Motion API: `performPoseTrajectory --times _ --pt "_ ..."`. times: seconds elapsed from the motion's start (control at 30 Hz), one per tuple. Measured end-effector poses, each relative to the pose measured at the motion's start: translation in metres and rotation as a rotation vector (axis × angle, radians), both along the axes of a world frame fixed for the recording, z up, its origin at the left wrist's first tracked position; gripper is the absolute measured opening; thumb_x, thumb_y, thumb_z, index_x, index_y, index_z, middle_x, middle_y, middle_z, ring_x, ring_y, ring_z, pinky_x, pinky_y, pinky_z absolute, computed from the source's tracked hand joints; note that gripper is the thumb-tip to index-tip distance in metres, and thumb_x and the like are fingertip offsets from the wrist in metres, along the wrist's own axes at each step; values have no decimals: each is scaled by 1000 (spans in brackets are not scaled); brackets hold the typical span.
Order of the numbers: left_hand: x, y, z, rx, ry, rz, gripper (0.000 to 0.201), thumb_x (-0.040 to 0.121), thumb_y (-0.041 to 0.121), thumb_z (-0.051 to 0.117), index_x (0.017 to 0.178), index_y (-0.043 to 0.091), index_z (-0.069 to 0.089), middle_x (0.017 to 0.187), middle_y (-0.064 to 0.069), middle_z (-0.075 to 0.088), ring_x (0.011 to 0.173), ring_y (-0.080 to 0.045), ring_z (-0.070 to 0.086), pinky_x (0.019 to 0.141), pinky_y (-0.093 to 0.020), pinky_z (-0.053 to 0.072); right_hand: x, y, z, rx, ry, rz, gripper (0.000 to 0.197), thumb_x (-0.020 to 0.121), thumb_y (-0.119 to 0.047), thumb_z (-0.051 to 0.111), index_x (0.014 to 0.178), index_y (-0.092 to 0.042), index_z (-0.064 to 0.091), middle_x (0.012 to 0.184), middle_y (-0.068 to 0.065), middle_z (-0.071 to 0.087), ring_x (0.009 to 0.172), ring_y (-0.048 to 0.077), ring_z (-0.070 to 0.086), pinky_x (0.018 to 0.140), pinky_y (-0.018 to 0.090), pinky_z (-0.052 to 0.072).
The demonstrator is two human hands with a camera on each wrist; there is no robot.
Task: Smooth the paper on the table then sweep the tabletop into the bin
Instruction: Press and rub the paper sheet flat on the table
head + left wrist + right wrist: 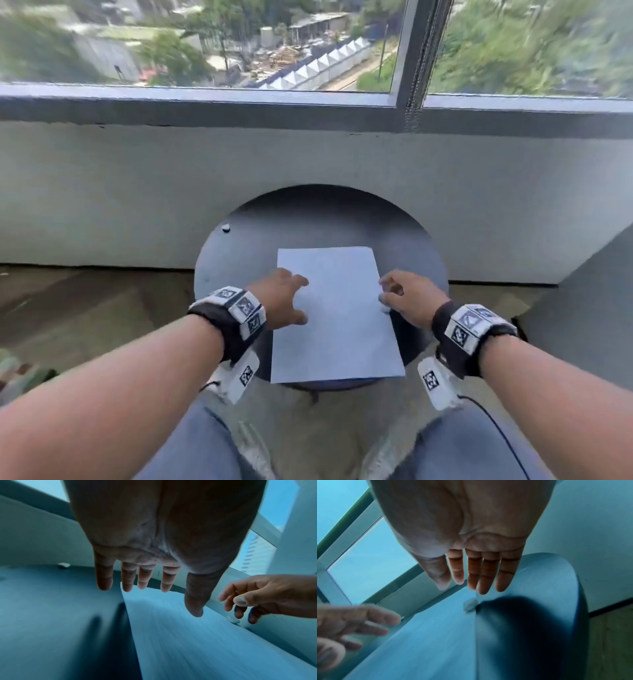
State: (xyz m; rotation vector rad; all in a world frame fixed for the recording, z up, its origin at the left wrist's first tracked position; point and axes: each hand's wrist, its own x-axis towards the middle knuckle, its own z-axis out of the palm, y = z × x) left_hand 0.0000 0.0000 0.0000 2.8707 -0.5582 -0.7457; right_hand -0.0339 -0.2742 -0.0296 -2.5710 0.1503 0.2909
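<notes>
Paper: a white sheet (337,313) lies flat on the round dark table (416,240), in the lower middle of the head view. Its long axis runs from the near rim toward the window, tipped slightly left at the far end. The near short edge reaches to, or just past, the table's near rim.

Left hand: the left hand (281,299) hangs over the sheet's left long edge, grip apart, fingers spread and holding nothing. In the left wrist view the fingertips (104,584) hang above the table and the sheet, with shadows below them.

Right hand: the right hand (409,296) is at the sheet's right long edge, grip loosely curled, empty. I cannot tell whether it touches the sheet.

Scraps: one small white scrap (225,228) sits near the table's far left rim; another scrap (470,605) lies at the sheet's right edge, just under the right fingers.

Hard to make out: both wrist views are blurred. The head view's lower edge cuts off the knees.
</notes>
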Motion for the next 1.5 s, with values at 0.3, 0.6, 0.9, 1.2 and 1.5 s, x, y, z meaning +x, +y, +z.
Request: performPoseTrajectory --times 0.3,0.6,0.9,1.2,1.5 --pt "-38 4 -26 40 -29 -27 91 77 57 78 151 26 34 156 -6 26 145 -31 27 115 -43 35 -14 19 -9 -245 81 -24 15 85 -24 61 100 -20 58 113 6 62 104 26 58 86 32 46" --pt "-69 11 -31 -32 -68 -71 90 86 62 66 159 38 19 168 3 6 155 -18 4 123 -57 10 -32 27 17 178 14 2 5 85 -23 66 87 -22 62 78 3 69 61 13 63 61 35 55" --pt "-52 30 -48 92 -57 -120 124 61 87 66 158 37 6 168 11 -6 155 -25 -9 117 -68 7 -19 86 8 111 6 235 7 88 -27 67 86 -22 63 78 -5 69 70 13 65 69 33 57" --pt "-40 22 -59 81 -86 -101 132 58 94 59 159 33 1 169 4 -12 155 -28 -11 116 -70 7 11 116 -9 -172 -31 286 11 89 -29 60 91 -19 59 91 -4 60 90 20 55 72 29 38" --pt "-39 21 -62 78 -45 -121 148 51 96 63 159 28 -12 168 0 -23 154 -31 -19 117 -71 3 -19 123 -5 -166 49 507 9 94 -28 55 94 -19 58 96 0 65 89 19 56 73 31 41"
